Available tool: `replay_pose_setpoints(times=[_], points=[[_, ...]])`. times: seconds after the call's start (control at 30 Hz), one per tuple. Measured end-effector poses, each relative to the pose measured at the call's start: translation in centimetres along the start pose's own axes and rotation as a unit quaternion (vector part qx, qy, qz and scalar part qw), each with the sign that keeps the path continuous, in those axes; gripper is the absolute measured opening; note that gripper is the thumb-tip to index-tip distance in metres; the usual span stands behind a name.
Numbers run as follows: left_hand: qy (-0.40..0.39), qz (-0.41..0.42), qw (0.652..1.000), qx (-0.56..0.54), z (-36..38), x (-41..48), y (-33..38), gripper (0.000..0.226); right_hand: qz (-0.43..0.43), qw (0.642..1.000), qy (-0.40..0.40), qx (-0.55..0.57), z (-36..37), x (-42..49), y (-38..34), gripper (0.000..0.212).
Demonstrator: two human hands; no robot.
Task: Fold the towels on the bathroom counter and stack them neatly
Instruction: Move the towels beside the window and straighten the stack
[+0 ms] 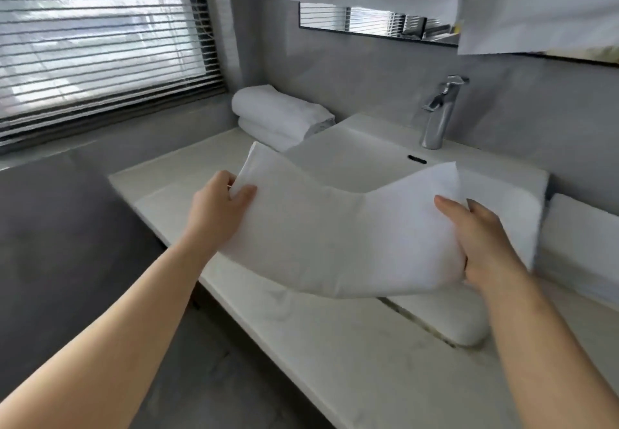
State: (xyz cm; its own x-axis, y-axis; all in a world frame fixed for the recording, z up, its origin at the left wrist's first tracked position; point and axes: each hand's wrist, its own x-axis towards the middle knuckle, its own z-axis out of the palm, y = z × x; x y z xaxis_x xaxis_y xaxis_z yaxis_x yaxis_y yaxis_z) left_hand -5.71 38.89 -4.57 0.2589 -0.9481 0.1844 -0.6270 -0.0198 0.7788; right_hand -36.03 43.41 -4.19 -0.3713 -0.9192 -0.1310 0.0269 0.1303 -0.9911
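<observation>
Now both hands hold one white towel above the bench: the left hand has its grip closed on one end, the right hand on the other. Two folded towels lie stacked near the window.

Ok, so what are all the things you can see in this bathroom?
Held towel: one, white, in the air over the sink, sagging in the middle.
Rolled towels: two, white, stacked at the counter's back left corner.
Folded towel: one, white, far right.
Counter: one, off-white.
Sink: one, white, in the counter.
Faucet: one, silver, behind the sink.
Blinds: one set, grey, on the left.
Left hand: one, gripping the towel's left end.
Right hand: one, gripping its right end.
</observation>
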Motion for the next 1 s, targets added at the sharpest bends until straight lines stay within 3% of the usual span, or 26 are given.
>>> replay_pose_setpoints(times=[0.23, 0.6, 1.0], points=[[0.036, -0.044, 0.996, 0.063, -7.7, 3.8, -7.4, 0.023, 0.021, 0.996, -0.091, 0.004, 12.4, 0.4, 1.2, 0.012], [0.082, -0.114, 0.988, 0.06, -11.3, 10.4, -14.5, 0.023, 0.047, 0.985, -0.168, -0.013, 25.0, 6.0, 1.9, 0.009], [0.085, -0.105, 0.988, 0.076, -10.6, 23.9, -15.7, 0.018, 0.073, 0.983, -0.164, 0.034, 34.0, 15.6, 0.0, 0.009]])
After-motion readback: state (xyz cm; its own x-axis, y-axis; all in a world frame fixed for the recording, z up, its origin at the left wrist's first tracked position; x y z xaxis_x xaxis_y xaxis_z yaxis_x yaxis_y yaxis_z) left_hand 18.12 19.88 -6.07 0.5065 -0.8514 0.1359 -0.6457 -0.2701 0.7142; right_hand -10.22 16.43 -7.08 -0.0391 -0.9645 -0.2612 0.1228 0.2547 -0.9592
